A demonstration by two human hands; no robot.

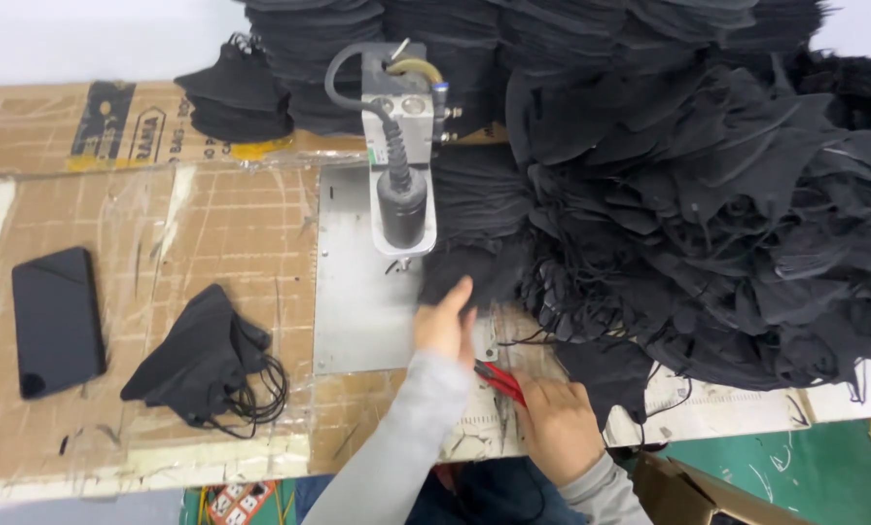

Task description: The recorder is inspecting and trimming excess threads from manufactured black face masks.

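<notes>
The black mask (474, 277) lies on the metal plate (357, 311) just below the round head of the small machine (401, 209), at the near edge of the big heap of black masks (708, 224). It looks light, thin and limp, likely to fold and snag by its loops, so it seems best taken flat by the cloth edge rather than by a cord. The left hand (445, 321) rests on it with fingers spread flat, pressing rather than closing round it. The right hand (552, 423) is closed on red-handled snips (498, 381), whose blades are hidden under the left sleeve. Where one mask ends and the next begins in the heap cannot be made out. To the left, on the cardboard (221, 233), lie a small bundle of masks (207, 360) and a dark phone (56, 321). A smaller stack (236, 92) sits behind.
</notes>
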